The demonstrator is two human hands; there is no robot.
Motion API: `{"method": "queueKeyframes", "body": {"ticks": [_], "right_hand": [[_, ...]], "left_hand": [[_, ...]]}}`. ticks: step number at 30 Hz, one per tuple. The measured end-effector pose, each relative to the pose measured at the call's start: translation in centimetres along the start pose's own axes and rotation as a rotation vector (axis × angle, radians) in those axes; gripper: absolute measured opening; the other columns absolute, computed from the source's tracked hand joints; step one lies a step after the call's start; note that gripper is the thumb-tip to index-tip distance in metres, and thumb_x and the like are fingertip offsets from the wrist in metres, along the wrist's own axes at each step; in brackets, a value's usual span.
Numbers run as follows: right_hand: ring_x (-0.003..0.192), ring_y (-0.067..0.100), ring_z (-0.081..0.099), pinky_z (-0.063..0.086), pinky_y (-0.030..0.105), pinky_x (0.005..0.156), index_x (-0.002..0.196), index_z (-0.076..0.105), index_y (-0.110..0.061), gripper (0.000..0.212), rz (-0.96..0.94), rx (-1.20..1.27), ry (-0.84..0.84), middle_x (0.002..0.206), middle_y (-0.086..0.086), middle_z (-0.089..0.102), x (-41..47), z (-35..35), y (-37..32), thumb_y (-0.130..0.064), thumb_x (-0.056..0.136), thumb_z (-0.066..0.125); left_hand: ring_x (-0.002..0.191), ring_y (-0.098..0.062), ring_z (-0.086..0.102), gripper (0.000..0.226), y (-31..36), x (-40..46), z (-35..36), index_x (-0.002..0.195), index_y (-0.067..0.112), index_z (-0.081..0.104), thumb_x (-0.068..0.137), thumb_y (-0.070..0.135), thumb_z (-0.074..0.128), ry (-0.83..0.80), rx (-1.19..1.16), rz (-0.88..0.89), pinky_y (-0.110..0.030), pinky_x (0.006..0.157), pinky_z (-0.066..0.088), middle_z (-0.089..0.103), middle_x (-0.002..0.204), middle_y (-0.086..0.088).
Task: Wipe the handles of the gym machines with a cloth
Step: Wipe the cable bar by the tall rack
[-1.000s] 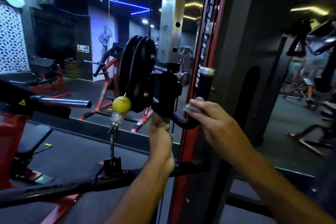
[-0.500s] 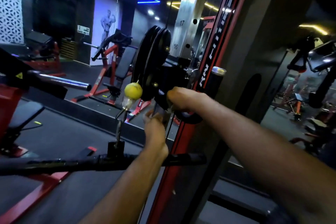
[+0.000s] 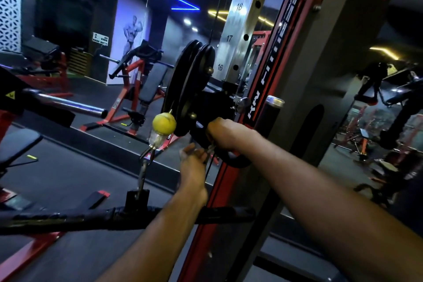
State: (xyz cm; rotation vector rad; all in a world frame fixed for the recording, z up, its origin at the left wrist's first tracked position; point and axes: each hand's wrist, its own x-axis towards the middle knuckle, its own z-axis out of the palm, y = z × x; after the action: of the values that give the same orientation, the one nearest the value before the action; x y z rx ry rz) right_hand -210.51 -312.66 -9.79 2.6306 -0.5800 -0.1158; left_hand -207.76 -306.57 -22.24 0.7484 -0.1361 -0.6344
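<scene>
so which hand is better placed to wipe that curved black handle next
Right, probably: the right hand already grips the curved black handle, a pale scrap under it. The left hand sits just below, beside it.

Yellow ball (image 3: 164, 123) beside pulley wheels (image 3: 190, 89)

I am sliding my right hand (image 3: 223, 134) leftward along the curved black handle (image 3: 231, 159), away from its capped upright end, while my left hand (image 3: 193, 160) is loosening just beneath it.
</scene>
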Motion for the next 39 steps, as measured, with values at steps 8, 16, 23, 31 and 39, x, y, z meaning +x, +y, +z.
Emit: {"method": "queueKeyframes", "body": {"ticks": [8, 16, 23, 31, 39], "right_hand": [[0.101, 0.041, 0.065, 0.059, 0.046, 0.079, 0.120, 0.061, 0.000, 0.028, 0.135, 0.049, 0.202, 0.115, 0.019, 0.058, -0.4, 2.8, -1.6, 0.006, 0.093, 0.054], [0.097, 0.023, 0.069, 0.056, 0.023, 0.069, 0.119, 0.069, -0.005, 0.025, -0.010, -0.079, -0.222, 0.110, 0.009, 0.071, -1.9, -2.1, 0.7, -0.010, 0.095, 0.064], [0.075, 0.016, 0.061, 0.041, 0.011, 0.042, 0.118, 0.067, -0.005, 0.023, 0.033, -0.061, -0.277, 0.093, 0.003, 0.065, -1.4, -1.9, 0.1, -0.008, 0.095, 0.063], [0.091, 0.038, 0.069, 0.060, 0.046, 0.071, 0.105, 0.067, -0.003, 0.018, 0.204, 0.113, 0.342, 0.104, 0.014, 0.063, -0.3, 1.5, -1.0, 0.003, 0.088, 0.062], [0.092, 0.035, 0.067, 0.061, 0.045, 0.077, 0.106, 0.065, -0.003, 0.020, 0.235, 0.289, 0.190, 0.102, 0.016, 0.064, -0.9, 2.2, -1.2, 0.005, 0.091, 0.055]], "left_hand": [[0.122, -0.033, 0.063, 0.034, -0.3, -0.2, 1.0, 0.129, 0.008, 0.050, 0.113, 0.019, 0.021, 0.001, -0.047, -0.031, -0.043, 0.105, 0.048, 0.065, 0.131, -0.023], [0.100, -0.021, 0.067, 0.028, -0.5, -0.1, 0.2, 0.120, 0.016, 0.055, 0.107, 0.011, 0.030, 0.032, 0.004, -0.079, -0.033, 0.088, 0.051, 0.070, 0.099, -0.003], [0.098, -0.014, 0.065, 0.030, -0.2, 0.7, -0.5, 0.121, 0.023, 0.055, 0.106, 0.013, 0.030, 0.024, 0.070, -0.061, -0.033, 0.085, 0.048, 0.070, 0.106, -0.001], [0.100, -0.017, 0.065, 0.028, -0.5, 0.2, -0.3, 0.122, 0.020, 0.053, 0.106, 0.010, 0.032, -0.032, 0.054, -0.027, -0.032, 0.087, 0.049, 0.070, 0.108, -0.005], [0.107, -0.028, 0.068, 0.027, -1.0, 0.9, 0.1, 0.122, 0.016, 0.055, 0.109, 0.014, 0.032, -0.006, 0.097, -0.012, -0.041, 0.101, 0.051, 0.071, 0.118, -0.016]]}}
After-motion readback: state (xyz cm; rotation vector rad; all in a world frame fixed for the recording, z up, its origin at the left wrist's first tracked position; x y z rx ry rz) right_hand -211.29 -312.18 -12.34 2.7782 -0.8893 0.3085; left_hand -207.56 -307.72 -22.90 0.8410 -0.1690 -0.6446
